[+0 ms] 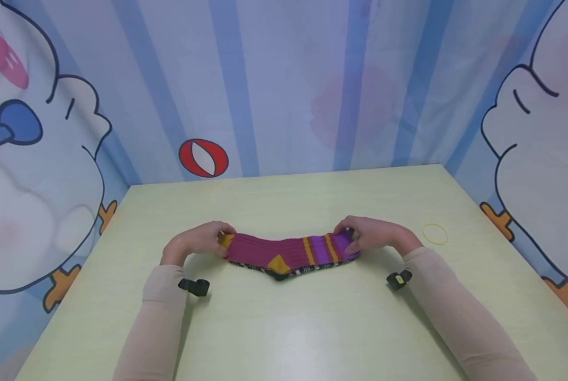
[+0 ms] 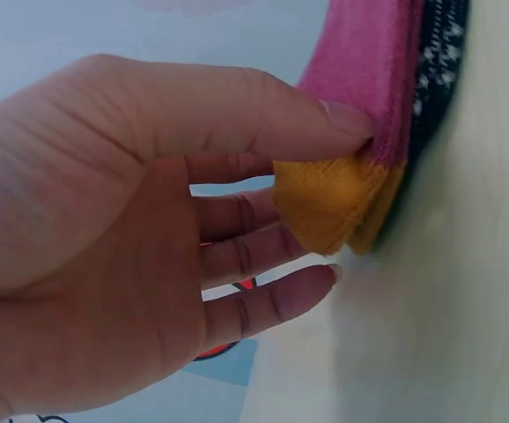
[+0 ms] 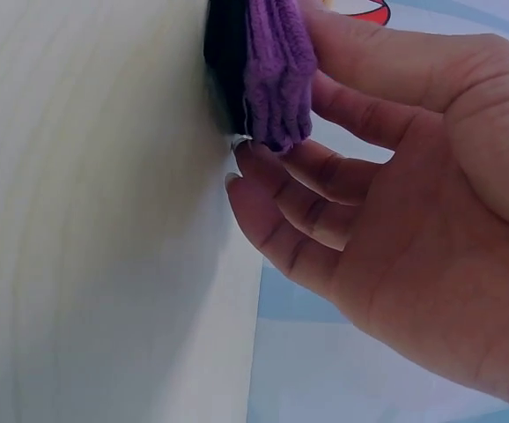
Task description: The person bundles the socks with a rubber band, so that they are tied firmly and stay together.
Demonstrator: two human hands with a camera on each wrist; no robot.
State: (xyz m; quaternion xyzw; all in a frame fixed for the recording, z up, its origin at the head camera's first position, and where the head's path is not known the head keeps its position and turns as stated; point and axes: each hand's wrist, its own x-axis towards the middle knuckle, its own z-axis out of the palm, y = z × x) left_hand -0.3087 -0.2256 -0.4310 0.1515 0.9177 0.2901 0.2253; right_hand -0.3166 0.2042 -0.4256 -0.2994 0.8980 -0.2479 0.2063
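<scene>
A maroon sock (image 1: 264,251) with a mustard toe and heel and purple-and-mustard stripes at the cuff stretches between both hands. Along its near side shows a black sock (image 1: 284,275) with white patterning, layered against it. At the toe end, my left hand (image 1: 205,239) pinches the mustard tip between thumb and fingers. My right hand (image 1: 370,234) pinches the purple cuff end. In the right wrist view the cuff (image 3: 276,79) shows several stacked folds beside the dark fabric, with the lower fingers curled below it.
A thin yellow rubber band (image 1: 434,234) lies on the pale table (image 1: 284,328) to the right of the right hand. Small black devices are worn at both wrists. A blue striped curtain (image 1: 284,90) with cartoon figures hangs behind and beside the table.
</scene>
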